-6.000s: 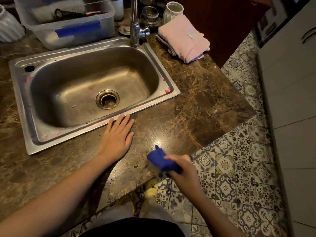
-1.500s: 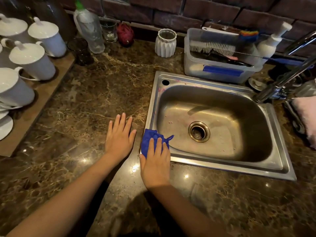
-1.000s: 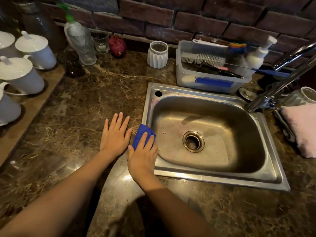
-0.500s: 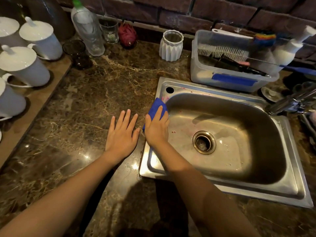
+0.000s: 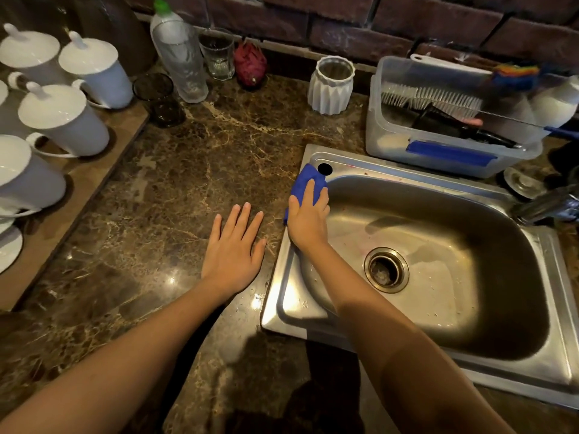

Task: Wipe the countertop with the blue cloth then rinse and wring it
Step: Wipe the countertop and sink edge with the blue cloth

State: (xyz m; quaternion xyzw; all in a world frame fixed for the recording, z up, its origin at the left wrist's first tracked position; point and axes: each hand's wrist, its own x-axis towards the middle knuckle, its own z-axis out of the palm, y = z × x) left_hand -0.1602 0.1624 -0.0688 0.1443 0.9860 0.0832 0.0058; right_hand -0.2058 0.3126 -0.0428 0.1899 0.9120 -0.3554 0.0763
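Blue cloth (image 5: 305,180) bunched on the sink (image 5: 282,277) rim's far left corner
Right hand (image 5: 308,217) presses it with flat fingers, left hand (image 5: 233,249) rests flat on the countertop (image 5: 188,183); looks soft, light, likely soggy, so grab the whole wad

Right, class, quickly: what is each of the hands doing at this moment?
Left hand: open, flat on the countertop.
Right hand: open, pressing the blue cloth onto the sink rim.
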